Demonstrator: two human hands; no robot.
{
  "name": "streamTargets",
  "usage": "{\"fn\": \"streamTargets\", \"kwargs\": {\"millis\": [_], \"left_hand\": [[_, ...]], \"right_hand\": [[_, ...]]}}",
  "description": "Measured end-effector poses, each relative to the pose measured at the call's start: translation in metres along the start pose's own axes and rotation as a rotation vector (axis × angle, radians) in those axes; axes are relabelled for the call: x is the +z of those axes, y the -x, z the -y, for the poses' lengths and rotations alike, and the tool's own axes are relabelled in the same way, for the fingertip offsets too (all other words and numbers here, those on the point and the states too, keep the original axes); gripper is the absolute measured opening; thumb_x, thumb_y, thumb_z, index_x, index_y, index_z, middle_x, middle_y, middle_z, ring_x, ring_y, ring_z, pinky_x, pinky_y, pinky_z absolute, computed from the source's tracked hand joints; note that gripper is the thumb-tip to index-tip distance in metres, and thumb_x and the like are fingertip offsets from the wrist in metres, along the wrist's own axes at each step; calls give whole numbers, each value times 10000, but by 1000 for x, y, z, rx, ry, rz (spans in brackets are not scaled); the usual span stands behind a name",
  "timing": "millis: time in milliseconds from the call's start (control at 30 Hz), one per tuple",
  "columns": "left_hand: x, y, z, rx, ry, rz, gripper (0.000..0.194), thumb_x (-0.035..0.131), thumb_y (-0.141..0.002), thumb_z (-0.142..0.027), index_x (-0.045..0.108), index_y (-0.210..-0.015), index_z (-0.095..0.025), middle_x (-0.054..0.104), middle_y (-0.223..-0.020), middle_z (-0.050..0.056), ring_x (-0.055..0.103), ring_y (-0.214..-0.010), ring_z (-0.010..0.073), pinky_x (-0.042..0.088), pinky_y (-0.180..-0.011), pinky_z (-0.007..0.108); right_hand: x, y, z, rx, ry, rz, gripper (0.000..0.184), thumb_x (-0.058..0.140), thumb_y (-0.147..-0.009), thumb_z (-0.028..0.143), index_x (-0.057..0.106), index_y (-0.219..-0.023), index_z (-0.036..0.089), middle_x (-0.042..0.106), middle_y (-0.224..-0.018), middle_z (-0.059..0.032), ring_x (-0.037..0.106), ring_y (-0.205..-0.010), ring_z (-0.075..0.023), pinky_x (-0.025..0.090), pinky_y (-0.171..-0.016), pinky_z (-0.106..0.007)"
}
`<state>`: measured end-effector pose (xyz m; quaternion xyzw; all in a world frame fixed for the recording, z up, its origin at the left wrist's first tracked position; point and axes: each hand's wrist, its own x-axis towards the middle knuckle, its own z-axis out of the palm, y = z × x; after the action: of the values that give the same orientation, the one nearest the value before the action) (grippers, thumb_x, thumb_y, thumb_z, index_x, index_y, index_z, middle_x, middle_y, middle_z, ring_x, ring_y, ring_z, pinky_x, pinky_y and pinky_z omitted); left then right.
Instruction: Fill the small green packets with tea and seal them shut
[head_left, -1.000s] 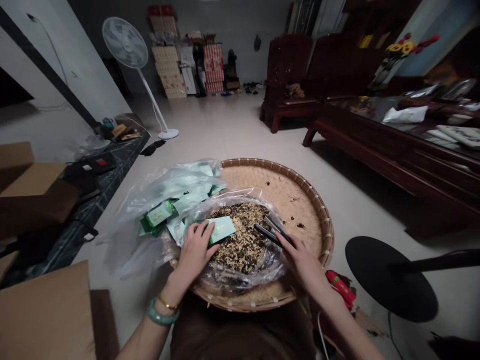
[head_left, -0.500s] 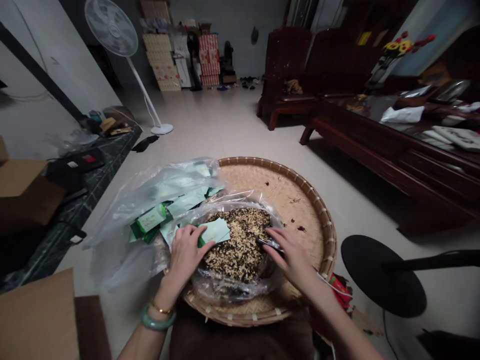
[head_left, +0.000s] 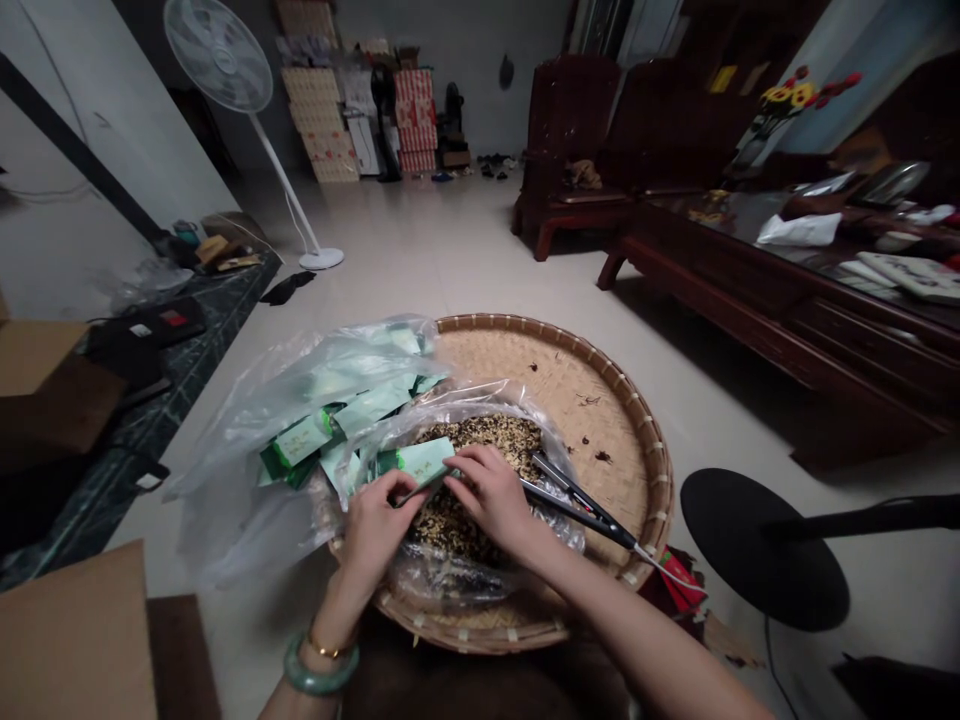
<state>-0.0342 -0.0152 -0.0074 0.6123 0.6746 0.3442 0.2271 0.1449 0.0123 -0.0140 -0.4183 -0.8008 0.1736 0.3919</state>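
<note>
A light green packet [head_left: 424, 462] is held between both hands above a clear plastic bag [head_left: 442, 578] of mixed dark and pale flakes [head_left: 499, 432]. My left hand [head_left: 381, 520] pinches its lower left part. At the packet's right end, the fingers of my right hand [head_left: 491, 495] are closed on it. A black hair straightener [head_left: 592, 510] lies with its jaws apart on the bag's right side, its white cord running off over the rim of the round woven bamboo tray [head_left: 660, 440]. To the left, several more green packets [head_left: 300, 440] sit in a large clear bag [head_left: 225, 500].
Cardboard boxes [head_left: 75, 630] stand at the left. A black round stand base [head_left: 765, 550] is on the floor at right. Beyond are a white fan [head_left: 322, 258], a dark wooden table [head_left: 750, 270] and a wooden seat [head_left: 574, 190].
My right hand has let go of the hair straightener, which now rests on the tray's right side. That hand has moved left onto the packet, which is slightly raised and tilted.
</note>
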Motion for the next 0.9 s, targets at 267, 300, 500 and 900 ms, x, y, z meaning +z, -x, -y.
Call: {"fn": "streamTargets", "kwargs": {"millis": [267, 300, 500, 900], "left_hand": [[25, 5, -22, -273, 614, 138, 333, 743, -585, -403, 521, -689, -177, 569, -570, -45, 510, -518, 107, 387, -519, 206], [30, 6, -24, -289, 657, 153, 348, 748, -583, -412, 523, -706, -176, 590, -587, -37, 522, -524, 110, 401, -527, 210], [47, 10, -31, -230, 612, 104, 246, 721, -598, -332, 543, -668, -178, 571, -546, -41, 539, -522, 118, 418, -520, 207], [25, 10, -12, -259, 564, 258, 299, 685, -651, -434, 773, -768, -173, 746, -691, 64, 665, -552, 220, 568, -555, 337]], "right_hand": [[-11, 1, 3, -123, 114, -219, 275, 511, -909, 207, 635, -1153, 192, 662, -961, -115, 559, -884, -217, 509, -747, -372], [-13, 2, 2, -122, 120, -229, 267, 513, -907, 200, 642, -1141, 200, 665, -964, -111, 558, -891, -216, 508, -754, -371], [-26, 5, 0, -143, 138, -192, 123, 546, -888, 185, 668, -887, 190, 667, -869, -90, 529, -839, -205, 493, -712, -337], [-58, 13, -2, 393, -580, 269, 208, 624, -814, 369, 676, -841, 170, 679, -764, -23, 614, -736, -162, 498, -699, -276]]}}
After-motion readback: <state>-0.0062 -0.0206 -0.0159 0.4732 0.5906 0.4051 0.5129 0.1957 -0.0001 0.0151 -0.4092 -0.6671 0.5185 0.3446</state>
